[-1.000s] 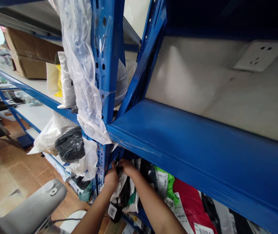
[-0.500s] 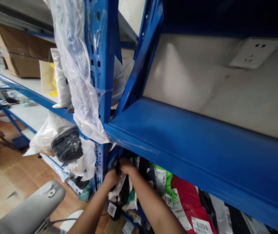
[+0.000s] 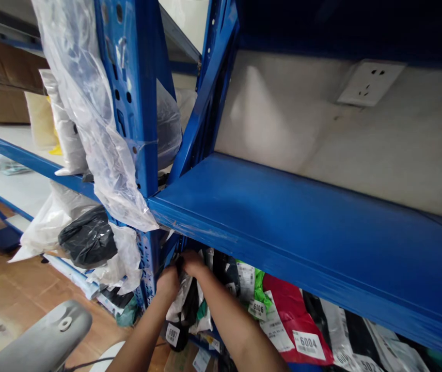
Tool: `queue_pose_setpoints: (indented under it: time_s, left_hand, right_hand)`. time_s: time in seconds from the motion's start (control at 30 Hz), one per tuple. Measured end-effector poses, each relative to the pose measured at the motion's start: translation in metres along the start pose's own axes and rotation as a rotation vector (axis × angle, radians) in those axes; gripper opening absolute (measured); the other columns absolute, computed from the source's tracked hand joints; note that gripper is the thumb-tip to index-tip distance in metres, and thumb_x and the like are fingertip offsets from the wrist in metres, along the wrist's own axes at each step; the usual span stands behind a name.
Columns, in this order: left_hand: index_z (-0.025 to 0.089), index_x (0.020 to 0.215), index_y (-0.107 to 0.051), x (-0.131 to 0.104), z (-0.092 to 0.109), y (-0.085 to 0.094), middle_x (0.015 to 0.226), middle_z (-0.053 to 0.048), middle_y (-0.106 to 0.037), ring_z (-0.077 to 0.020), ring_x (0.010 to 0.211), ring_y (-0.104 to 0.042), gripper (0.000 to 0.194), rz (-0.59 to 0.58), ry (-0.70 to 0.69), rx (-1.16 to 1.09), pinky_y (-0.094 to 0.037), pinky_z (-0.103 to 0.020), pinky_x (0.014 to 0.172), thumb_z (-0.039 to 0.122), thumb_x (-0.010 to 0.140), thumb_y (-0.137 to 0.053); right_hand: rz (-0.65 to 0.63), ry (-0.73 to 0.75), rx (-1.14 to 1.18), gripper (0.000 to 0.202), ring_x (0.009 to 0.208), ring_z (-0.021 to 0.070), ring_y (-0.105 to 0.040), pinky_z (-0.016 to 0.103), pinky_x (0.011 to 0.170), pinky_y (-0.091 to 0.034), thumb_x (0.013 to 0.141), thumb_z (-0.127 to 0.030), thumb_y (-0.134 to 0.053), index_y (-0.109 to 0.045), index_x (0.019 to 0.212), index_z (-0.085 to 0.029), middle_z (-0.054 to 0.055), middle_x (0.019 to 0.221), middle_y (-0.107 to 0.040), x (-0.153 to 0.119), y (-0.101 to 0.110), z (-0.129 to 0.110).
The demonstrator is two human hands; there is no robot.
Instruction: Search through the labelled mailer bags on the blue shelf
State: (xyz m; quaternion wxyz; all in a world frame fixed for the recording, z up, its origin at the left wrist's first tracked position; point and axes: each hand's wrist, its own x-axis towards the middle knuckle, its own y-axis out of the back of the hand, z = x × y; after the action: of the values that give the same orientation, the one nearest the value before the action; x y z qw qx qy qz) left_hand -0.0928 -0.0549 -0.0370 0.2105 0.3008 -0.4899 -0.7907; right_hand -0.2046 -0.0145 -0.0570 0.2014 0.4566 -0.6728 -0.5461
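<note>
Beside the blue steel shelf post (image 3: 136,103), the left hand (image 3: 168,281) and right hand (image 3: 192,262) meet, fingers closed on the top of a white-and-black plastic parcel bag tagged 6001 (image 3: 180,305), standing leftmost under the blue shelf board (image 3: 302,227); a green bag (image 3: 258,289) and a red bag (image 3: 290,315) follow rightward.

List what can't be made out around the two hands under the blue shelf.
- Head view: fingertips of left hand and right hand are buried among the packages; grip unclear.
- Blue shelf hides the parcels' upper parts.
- Label 6004 is readable; labels at the bottom edge are cut off.
- Black bag: contents hidden.
</note>
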Motion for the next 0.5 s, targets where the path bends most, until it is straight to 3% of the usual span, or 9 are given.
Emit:
queue_pose_setpoints:
  time_s: [0.2, 0.4, 0.5]
  left_hand:
    - [0.009, 0.103, -0.063, 0.003, 0.008, 0.009, 0.102, -0.010, -0.069, -0.0180, 0.096, -0.066, 0.023, -0.052, 0.001, 0.034, -0.053, -0.037, 0.088, 0.016, 0.093, -0.043]
    - [0.007, 0.115, -0.056, 0.007, 0.005, 0.003, 0.108, -0.012, -0.067, -0.0180, 0.100, -0.065, 0.028, -0.039, 0.004, 0.035, -0.052, -0.036, 0.090, 0.016, 0.094, -0.041]
    - [0.007, 0.110, -0.059, 0.008, 0.001, -0.003, 0.109, -0.012, -0.067, -0.0179, 0.104, -0.063, 0.025, -0.078, 0.011, 0.043, -0.051, -0.036, 0.093, 0.020, 0.093, -0.045]
  right_hand:
    - [0.012, -0.010, 0.009, 0.019, 0.097, 0.0191, -0.063, 0.041, 0.086, -0.053, 0.090, -0.029, -0.055, -0.064, 0.094, -0.014, 0.006, 0.101, -0.067, -0.004, 0.004, -0.004]
    - [0.086, 0.076, 0.065, 0.019, 0.105, 0.0205, -0.061, 0.045, 0.093, -0.050, 0.090, -0.025, -0.055, -0.063, 0.103, -0.014, 0.007, 0.110, -0.066, -0.011, 0.007, -0.003]
    - [0.144, 0.118, 0.103, 0.020, 0.107, 0.0208, -0.060, 0.045, 0.095, -0.049, 0.087, -0.018, -0.056, -0.062, 0.106, -0.014, 0.008, 0.113, -0.066, -0.014, 0.007, -0.002]
